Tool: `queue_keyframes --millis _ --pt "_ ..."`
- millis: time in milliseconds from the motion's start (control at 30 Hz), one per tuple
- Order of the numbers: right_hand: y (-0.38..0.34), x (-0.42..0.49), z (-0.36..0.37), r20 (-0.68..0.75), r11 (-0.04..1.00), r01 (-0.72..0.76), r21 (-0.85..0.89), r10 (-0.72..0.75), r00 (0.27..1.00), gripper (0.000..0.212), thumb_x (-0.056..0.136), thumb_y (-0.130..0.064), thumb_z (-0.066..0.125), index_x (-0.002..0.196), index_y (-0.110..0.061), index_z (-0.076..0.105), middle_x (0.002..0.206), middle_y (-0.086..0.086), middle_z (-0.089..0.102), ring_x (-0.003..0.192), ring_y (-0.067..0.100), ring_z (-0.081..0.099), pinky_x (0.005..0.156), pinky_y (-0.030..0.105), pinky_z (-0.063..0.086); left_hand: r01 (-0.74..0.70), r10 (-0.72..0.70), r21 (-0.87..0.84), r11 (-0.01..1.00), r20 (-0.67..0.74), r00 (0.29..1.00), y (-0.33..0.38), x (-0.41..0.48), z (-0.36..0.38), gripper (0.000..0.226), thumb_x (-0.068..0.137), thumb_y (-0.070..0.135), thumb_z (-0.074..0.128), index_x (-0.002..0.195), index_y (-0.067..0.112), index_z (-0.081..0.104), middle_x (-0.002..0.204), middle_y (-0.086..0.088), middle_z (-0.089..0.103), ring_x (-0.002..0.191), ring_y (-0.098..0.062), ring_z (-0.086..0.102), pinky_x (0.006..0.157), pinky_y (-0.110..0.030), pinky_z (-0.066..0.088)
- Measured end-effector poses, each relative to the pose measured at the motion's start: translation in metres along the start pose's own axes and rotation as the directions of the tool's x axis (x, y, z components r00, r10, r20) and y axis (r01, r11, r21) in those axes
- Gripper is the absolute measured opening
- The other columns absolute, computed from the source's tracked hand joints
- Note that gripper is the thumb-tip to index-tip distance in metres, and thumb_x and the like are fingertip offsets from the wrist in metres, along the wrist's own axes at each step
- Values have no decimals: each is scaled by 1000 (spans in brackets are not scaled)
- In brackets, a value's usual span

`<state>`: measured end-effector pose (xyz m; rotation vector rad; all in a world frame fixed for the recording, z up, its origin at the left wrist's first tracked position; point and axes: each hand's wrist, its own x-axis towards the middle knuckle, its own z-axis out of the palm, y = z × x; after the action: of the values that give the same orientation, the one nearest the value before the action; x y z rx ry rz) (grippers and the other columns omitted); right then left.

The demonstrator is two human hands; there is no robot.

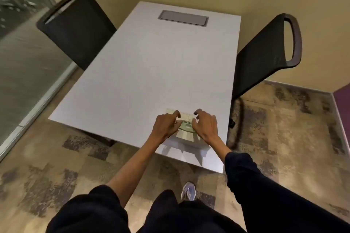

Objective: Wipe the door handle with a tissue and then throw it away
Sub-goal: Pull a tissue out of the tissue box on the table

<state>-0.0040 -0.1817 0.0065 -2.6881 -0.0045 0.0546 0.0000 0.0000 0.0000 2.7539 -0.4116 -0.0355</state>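
Observation:
A tissue box (186, 134) with a pale patterned top and an oval slot stands on the white table (144, 73), near its front right corner. My left hand (165, 126) rests at the left side of the box top, fingers curled by the slot. My right hand (204, 124) hovers at the right side with fingers spread. Neither hand holds a tissue that I can make out. No door handle is in view.
Two black mesh chairs flank the table, one at the left (75, 26) and one at the right (265, 53). A grey cable hatch (183, 18) sits at the table's far end. A glass wall (20, 47) runs along the left. Carpet floor lies around the table.

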Motion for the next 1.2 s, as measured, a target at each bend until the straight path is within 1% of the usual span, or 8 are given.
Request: queue_keyframes --millis 100,233,400,600,733,867,1033,1200 --pt "0 -4 6 37 999 -37 33 36 999 32 86 -26 53 116 -15 59 94 6 73 83 29 67 75 36 49 -31 32 -11 999 95 995 2 5 7 30 98 42 50 113 17 60 92 -9 75 84 -32 70 70 -32 45" --pt "1 -9 15 75 993 -116 37 113 991 31 85 -24 53 113 -16 61 92 7 74 81 30 67 68 33 50 -57 53 13 998 207 977 4 12 17 30 101 38 47 115 17 63 94 -11 74 88 -31 67 72 -35 45" --pt "-1 -8 28 75 988 -150 -25 152 986 23 84 -26 53 94 -17 71 83 4 74 72 25 66 60 29 47 -82 84 -16 996 264 961 3 20 30 29 101 32 44 113 15 66 90 -12 74 84 -33 67 74 -38 49" --pt "-2 -4 35 82 988 -144 -62 149 985 24 86 -30 55 91 -19 76 80 3 75 71 23 67 61 31 53 -102 99 -6 995 313 945 5 28 36 31 101 27 41 110 15 68 90 -12 73 82 -33 67 72 -39 52" --pt "-7 -1 40 114 979 -177 -99 188 976 23 85 -23 52 78 -18 73 73 4 73 66 23 64 57 28 47 -130 109 36 991 352 930 8 35 39 32 102 28 41 106 14 70 92 -13 71 85 -34 67 70 -38 49" --pt "-9 2 45 121 964 -239 -118 253 960 23 84 -18 52 68 -14 69 67 6 69 62 25 62 56 29 46 -162 119 92 983 362 925 13 35 44 28 99 13 42 92 7 68 89 -17 70 84 -37 66 66 -38 42" --pt "-8 3 50 138 959 -237 -156 258 956 24 84 -18 53 69 -16 71 68 5 70 61 25 63 58 32 53 -172 107 140 975 381 918 17 36 44 24 95 2 42 91 5 65 93 -17 70 87 -35 66 67 -35 37" --pt "-6 8 52 182 955 -204 -214 244 953 21 84 -16 57 71 -17 73 69 5 71 61 24 63 58 30 52 -135 93 86 987 375 922 21 38 39 24 91 -3 43 87 3 66 91 -19 70 86 -37 64 66 -34 33"
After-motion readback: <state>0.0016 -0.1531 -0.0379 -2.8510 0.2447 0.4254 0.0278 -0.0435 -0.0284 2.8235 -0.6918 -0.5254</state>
